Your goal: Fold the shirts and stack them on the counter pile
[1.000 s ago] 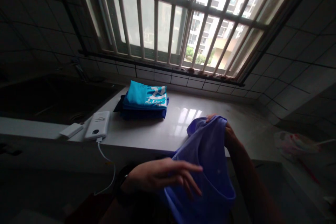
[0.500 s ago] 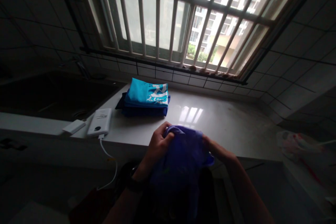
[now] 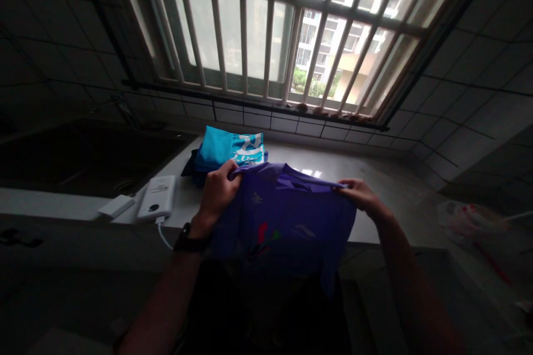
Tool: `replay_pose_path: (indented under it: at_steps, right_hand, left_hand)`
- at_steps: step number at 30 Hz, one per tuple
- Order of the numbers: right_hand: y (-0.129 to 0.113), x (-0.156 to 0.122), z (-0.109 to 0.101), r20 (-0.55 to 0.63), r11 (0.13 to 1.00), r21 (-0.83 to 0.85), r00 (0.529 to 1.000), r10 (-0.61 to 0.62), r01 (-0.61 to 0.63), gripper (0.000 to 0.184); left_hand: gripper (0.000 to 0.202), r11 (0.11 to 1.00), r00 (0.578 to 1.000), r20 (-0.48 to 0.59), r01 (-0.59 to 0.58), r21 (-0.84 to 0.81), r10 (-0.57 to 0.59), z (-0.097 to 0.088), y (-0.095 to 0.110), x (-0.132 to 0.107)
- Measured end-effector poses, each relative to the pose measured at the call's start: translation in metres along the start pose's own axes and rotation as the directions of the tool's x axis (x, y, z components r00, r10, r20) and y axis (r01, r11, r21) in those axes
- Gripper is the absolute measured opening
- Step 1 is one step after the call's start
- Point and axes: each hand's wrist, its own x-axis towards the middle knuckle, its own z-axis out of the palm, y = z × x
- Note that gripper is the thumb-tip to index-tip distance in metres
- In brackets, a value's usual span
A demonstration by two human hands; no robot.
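Observation:
A purple shirt (image 3: 291, 216) with small printed marks on its front hangs spread between my two hands, collar at the top. My left hand (image 3: 219, 188) is closed on one shoulder of it, and a dark band circles that wrist. The other shoulder is pinched by my right hand (image 3: 360, 197). Behind the shirt, a folded bright blue garment (image 3: 219, 147) with white print lies on top of darker folded cloth (image 3: 191, 165) on the counter. The shirt's lower part fades into shadow.
On the pale counter (image 3: 383, 177), left of the stack, lie a white power bank (image 3: 160, 197) with a cable plugged in and a small white box (image 3: 116, 206). A dark sink (image 3: 83, 155) is at far left. To the right sits a plastic bag (image 3: 470, 222). A barred window (image 3: 258, 39) rises behind.
My hands have moved apart and up, the left going left and the right going right. The bunched purple shirt is now stretched out, with its collar and front print showing.

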Motion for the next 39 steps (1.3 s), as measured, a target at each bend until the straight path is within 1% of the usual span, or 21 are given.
replay_pose_path:
  at_steps: [2, 4, 5, 6, 7, 8, 9, 10, 12, 14, 18, 22, 24, 25, 27, 29, 31, 32, 35, 37, 39]
  right_hand:
    - [-0.009, 0.028, -0.001, -0.26, 0.999, 0.051, 0.965, 0.003, 0.011, 0.051]
    - [-0.01, 0.046, 0.013, -0.508, 0.998, -0.034, 0.859, -0.068, 0.058, 0.051]
    - [-0.006, 0.049, 0.025, -0.57, 0.99, -0.117, 0.812, -0.128, 0.074, 0.051]
    - [0.0, 0.049, 0.04, -0.584, 0.974, -0.213, 0.789, -0.193, 0.081, 0.052]
    - [0.01, 0.045, 0.057, -0.537, 0.949, -0.302, 0.806, -0.248, 0.091, 0.056]
    - [0.022, 0.038, 0.075, -0.442, 0.925, -0.368, 0.857, -0.267, 0.098, 0.059]
    - [0.035, 0.03, 0.091, -0.319, 0.901, -0.421, 0.914, -0.251, 0.101, 0.06]
    - [0.049, 0.02, 0.106, -0.204, 0.878, -0.471, 0.957, -0.206, 0.088, 0.061]
    - [0.074, 0.003, 0.125, -0.087, 0.827, -0.558, 0.987, -0.135, 0.064, 0.058]
    - [0.092, -0.007, 0.129, -0.037, 0.796, -0.601, 0.992, -0.119, 0.074, 0.057]
    - [0.102, 0.004, 0.106, 0.004, 0.829, -0.545, 0.989, -0.15, 0.128, 0.055]
    - [0.102, 0.015, 0.064, 0.035, 0.917, -0.363, 0.986, -0.162, 0.164, 0.049]
    - [0.109, 0.005, 0.038, -0.045, 0.935, -0.326, 0.986, -0.159, 0.136, 0.047]
    - [0.114, -0.004, 0.024, -0.124, 0.929, -0.363, 0.984, -0.131, 0.078, 0.047]
    - [0.127, -0.024, 0.0, -0.29, 0.855, -0.499, 0.957, -0.01, -0.143, 0.045]
    - [0.138, -0.042, -0.016, -0.386, 0.707, -0.616, 0.916, 0.113, -0.347, 0.036]
    - [0.142, -0.048, -0.024, -0.394, 0.61, -0.683, 0.906, 0.156, -0.402, 0.025]
    - [0.142, -0.047, -0.026, -0.379, 0.606, -0.694, 0.913, 0.153, -0.389, 0.022]
    - [0.126, -0.031, -0.03, -0.354, 0.699, -0.623, 0.923, 0.149, -0.351, 0.029]
    - [0.106, -0.019, -0.033, -0.352, 0.791, -0.521, 0.925, 0.141, -0.32, 0.03]
    - [0.081, -0.012, -0.034, -0.3, 0.895, -0.367, 0.943, 0.143, -0.253, 0.025]
  left_hand:
    - [0.017, 0.99, 0.999, -0.019, -0.045, 0.136, 0.048, 0.019, 0.006, 0.021]
    - [0.032, 0.962, 0.996, -0.035, -0.072, 0.264, 0.085, 0.043, 0.015, 0.028]
    - [0.04, 0.944, 0.994, -0.029, -0.094, 0.318, 0.109, 0.057, 0.019, 0.024]
    - [0.047, 0.923, 0.989, 0.011, -0.139, 0.36, 0.145, 0.071, 0.021, 0.016]
    - [0.052, 0.902, 0.98, 0.081, -0.198, 0.384, 0.18, 0.085, 0.021, 0.004]
    - [0.056, 0.881, 0.955, 0.197, -0.282, 0.381, 0.221, 0.098, 0.019, -0.01]
    - [0.057, 0.864, 0.915, 0.323, -0.356, 0.357, 0.243, 0.11, 0.016, -0.025]
    - [0.057, 0.857, 0.885, 0.407, -0.38, 0.348, 0.227, 0.121, 0.01, -0.04]
    - [0.054, 0.851, 0.855, 0.479, -0.392, 0.349, 0.197, 0.134, -0.002, -0.064]
    - [0.054, 0.85, 0.855, 0.485, -0.388, 0.357, 0.186, 0.139, -0.012, -0.075]
    - [0.054, 0.858, 0.845, 0.506, -0.383, 0.344, 0.174, 0.135, -0.02, -0.068]
    - [0.054, 0.875, 0.865, 0.481, -0.338, 0.347, 0.144, 0.133, -0.023, -0.059]
    - [0.055, 0.878, 0.887, 0.441, -0.314, 0.36, 0.136, 0.135, -0.024, -0.058]
    - [0.055, 0.88, 0.894, 0.425, -0.309, 0.362, 0.139, 0.135, -0.024, -0.059]
    - [0.055, 0.883, 0.899, 0.412, -0.309, 0.354, 0.149, 0.137, -0.025, -0.06]
    - [0.054, 0.887, 0.9, 0.41, -0.305, 0.346, 0.149, 0.138, -0.024, -0.06]
    - [0.055, 0.889, 0.901, 0.409, -0.302, 0.343, 0.149, 0.139, -0.024, -0.06]
    - [0.055, 0.889, 0.9, 0.409, -0.304, 0.343, 0.15, 0.139, -0.024, -0.06]
    - [0.055, 0.883, 0.896, 0.417, -0.315, 0.348, 0.155, 0.139, -0.025, -0.059]
    - [0.055, 0.879, 0.894, 0.418, -0.324, 0.349, 0.163, 0.139, -0.026, -0.06]
    - [0.055, 0.877, 0.896, 0.41, -0.327, 0.353, 0.169, 0.139, -0.027, -0.06]
